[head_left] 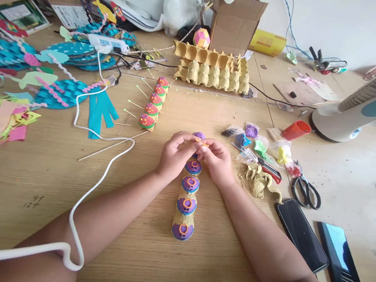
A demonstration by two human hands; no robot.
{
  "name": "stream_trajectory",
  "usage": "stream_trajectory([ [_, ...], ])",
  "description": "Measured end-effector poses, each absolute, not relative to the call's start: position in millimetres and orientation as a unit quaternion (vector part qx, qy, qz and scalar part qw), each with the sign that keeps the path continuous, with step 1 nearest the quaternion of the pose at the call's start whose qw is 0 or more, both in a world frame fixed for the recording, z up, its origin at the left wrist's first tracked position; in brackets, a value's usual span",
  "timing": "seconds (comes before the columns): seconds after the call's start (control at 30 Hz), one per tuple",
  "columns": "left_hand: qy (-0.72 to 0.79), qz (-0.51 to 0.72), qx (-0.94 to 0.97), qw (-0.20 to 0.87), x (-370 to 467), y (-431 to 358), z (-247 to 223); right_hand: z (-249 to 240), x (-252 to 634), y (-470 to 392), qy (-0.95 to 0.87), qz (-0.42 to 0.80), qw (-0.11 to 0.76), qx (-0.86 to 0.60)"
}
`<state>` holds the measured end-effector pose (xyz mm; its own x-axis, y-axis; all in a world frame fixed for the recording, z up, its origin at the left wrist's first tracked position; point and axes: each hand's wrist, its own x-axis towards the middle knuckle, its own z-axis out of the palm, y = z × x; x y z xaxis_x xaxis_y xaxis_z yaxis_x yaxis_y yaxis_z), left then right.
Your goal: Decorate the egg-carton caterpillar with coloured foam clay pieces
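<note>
My left hand (178, 155) and my right hand (218, 161) meet over the far end of an egg-carton strip (181, 217). Between the fingertips of both hands is a thin orange clay strip (202, 142), pinched at either side. The carton strip lies lengthwise toward me, its bumps covered with purple clay (187, 205) edged in blue. Small orange loops and dark face marks sit on the nearer bumps. A purple bump (199, 135) shows just beyond my fingers; the one beneath them is mostly hidden.
To the left lies a red-and-green decorated carton strip (153, 103) with thin sticks beside it. A white cable (102, 179) crosses over my left forearm. On the right are clay bags (261, 148), a utility knife (269, 169), scissors (306, 190), phones (302, 235) and a fan (365, 102).
</note>
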<state>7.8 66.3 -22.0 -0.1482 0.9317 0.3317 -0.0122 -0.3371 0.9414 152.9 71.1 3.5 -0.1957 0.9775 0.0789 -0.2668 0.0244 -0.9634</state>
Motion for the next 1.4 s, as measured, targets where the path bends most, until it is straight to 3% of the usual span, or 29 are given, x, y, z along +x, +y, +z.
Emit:
stream_trajectory([
  [0.4,0.418,0.642,0.482,0.426,10.9,61.7,-7.6,0.6,155.6,72.4,-0.444,0.564,0.584,-0.379],
  [0.6,0.415,0.610,0.518,0.434,9.6,61.4,-13.5,1.8,154.5,71.8,-0.469,0.570,0.566,-0.368],
  [0.9,0.437,0.594,0.580,0.347,7.0,62.1,-15.7,0.6,152.7,71.9,-0.502,0.564,0.555,-0.349],
  [1.4,0.435,0.619,0.521,0.396,9.5,64.4,-16.2,0.8,152.4,71.3,-0.489,0.573,0.547,-0.364],
])
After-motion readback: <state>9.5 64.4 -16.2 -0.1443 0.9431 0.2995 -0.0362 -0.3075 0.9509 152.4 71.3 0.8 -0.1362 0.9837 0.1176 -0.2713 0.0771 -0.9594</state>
